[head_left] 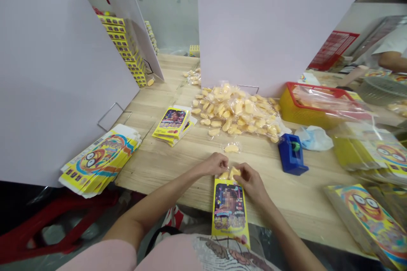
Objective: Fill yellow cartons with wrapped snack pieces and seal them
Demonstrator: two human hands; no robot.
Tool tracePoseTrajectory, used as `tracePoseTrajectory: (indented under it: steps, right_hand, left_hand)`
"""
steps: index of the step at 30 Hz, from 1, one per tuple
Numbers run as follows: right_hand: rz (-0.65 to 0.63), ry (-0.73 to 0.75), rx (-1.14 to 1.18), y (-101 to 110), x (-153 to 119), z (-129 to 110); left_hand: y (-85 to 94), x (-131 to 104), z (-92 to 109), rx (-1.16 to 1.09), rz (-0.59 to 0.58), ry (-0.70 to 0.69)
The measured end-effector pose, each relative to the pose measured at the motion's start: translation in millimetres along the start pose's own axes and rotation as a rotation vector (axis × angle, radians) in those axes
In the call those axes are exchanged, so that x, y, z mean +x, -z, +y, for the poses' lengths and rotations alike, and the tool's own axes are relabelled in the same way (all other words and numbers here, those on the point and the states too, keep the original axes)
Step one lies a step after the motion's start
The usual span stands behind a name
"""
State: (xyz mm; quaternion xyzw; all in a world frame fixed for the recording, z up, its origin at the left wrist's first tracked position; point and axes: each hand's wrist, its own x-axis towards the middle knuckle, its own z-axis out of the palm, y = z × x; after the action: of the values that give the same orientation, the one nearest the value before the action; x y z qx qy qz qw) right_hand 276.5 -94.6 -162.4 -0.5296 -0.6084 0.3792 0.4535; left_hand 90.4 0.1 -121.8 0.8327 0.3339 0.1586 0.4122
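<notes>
A yellow printed box lies at the table's front edge, partly over it, its top end toward the pile. Two wrapped yellow pieces sit at that end. My right hand has its fingers closed on the right wrapped piece. My left hand is curled beside the left wrapped piece; what its fingertips hold is too small to make out. Just beyond the hands lies a single wrapped piece, and behind it a large pile of wrapped pieces.
Flat boxes lie left of the pile, a larger stack at the left edge. A blue tape dispenser, a yellow-red basket and more boxes are at right. White partitions stand behind. Another person's arm shows far right.
</notes>
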Motion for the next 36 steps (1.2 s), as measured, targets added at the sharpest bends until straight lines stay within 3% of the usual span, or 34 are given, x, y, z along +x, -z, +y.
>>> tracePoseTrajectory:
  steps: [9, 10, 12, 14, 15, 18, 21, 23, 25, 30, 34, 36]
  right_hand:
    - [-0.163, 0.207, -0.270, -1.5, -12.9, -16.5]
    - [-0.157, 0.216, -0.274, -2.5, -15.2, -16.4]
    - [-0.088, 0.214, -0.230, -4.7, -20.1, -15.6]
    - [0.032, 0.199, -0.155, -8.2, -25.5, -14.5]
    - [0.094, 0.195, -0.125, -10.6, -28.3, -14.2]
    - [0.183, 0.213, -0.116, -19.8, -35.9, -15.6]
    - [0.225, 0.285, -0.239, -27.4, -40.5, -22.8]
    - [0.220, 0.358, -0.367, -29.5, -42.2, -31.4]
    - [0.129, 0.417, -0.444, -30.0, -43.5, -41.6]
    - [-0.046, 0.440, -0.437, -34.6, -48.1, -57.6]
    - [-0.034, 0.414, -0.370, -40.1, -55.7, -52.7]
    - [0.095, 0.351, -0.284, -41.1, -62.0, -46.5]
  left_hand:
    - [-3.4, -36.8, 30.1, 0.356, -0.240, -0.076]
    - [-5.0, -42.7, 32.1, 0.372, -0.180, -0.066]
    - [-10.5, -56.0, 33.3, 0.298, 0.062, -0.013]
    - [-18.7, -70.3, 30.7, 0.095, 0.261, 0.055]
    - [-23.3, -77.3, 28.4, -0.056, 0.280, 0.080]
    - [-35.5, -94.3, 20.1, -0.541, 0.189, 0.094]
    - [-39.7, -104.8, 15.5, -0.759, 0.209, 0.055]
    - [-38.9, -110.6, 16.1, -0.775, 0.211, 0.029]
    - [-38.7, -117.3, 18.4, -0.760, 0.185, 0.017]
    - [-46.4, -136.2, 21.3, -0.594, 0.228, 0.017]
    - [-48.5, -143.4, 18.7, -0.428, 0.246, 0.070]
    - [-46.2, -143.3, 18.5, -0.471, 0.239, 0.081]
